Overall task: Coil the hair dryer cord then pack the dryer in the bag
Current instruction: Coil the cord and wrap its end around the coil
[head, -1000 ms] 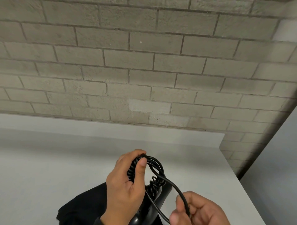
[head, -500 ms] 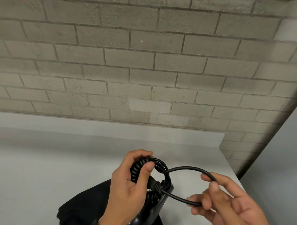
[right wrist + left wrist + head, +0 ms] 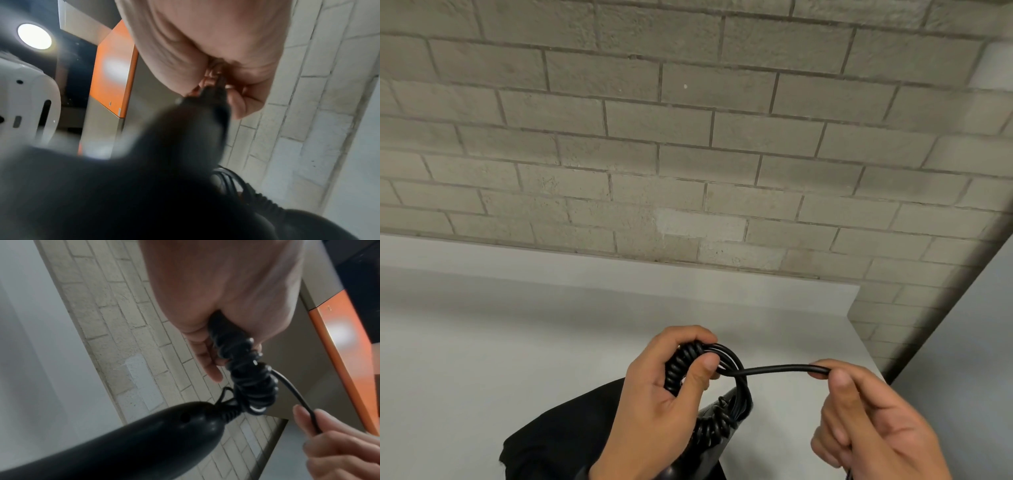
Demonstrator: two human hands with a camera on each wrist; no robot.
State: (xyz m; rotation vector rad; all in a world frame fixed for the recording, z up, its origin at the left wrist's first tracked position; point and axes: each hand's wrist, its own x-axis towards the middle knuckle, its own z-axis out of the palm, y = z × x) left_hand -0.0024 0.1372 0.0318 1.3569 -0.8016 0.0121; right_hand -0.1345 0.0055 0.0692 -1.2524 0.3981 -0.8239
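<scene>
My left hand (image 3: pixel 671 387) grips a bundle of black coiled cord (image 3: pixel 678 368) above the table, thumb pressed on the loops. The black hair dryer (image 3: pixel 123 439) hangs below that bundle by its handle end, seen close in the left wrist view. A straight stretch of cord (image 3: pixel 784 370) runs right from the bundle to my right hand (image 3: pixel 859 411), which pinches it between thumb and fingers. In the right wrist view the cord (image 3: pixel 221 82) passes through the curled fingers, and a blurred dark shape fills the lower frame. A black bag (image 3: pixel 558 438) lies on the table under my left hand.
The white table (image 3: pixel 517 342) butts against a grey brick wall (image 3: pixel 688 137); its right edge drops off near my right hand. An orange panel (image 3: pixel 339 353) and a white device (image 3: pixel 24 100) show behind me in the wrist views.
My right hand has moved up and to the right, drawing the loose loop of cord out into a nearly straight, taut line. The left hand has kept its grip on the bundle.
</scene>
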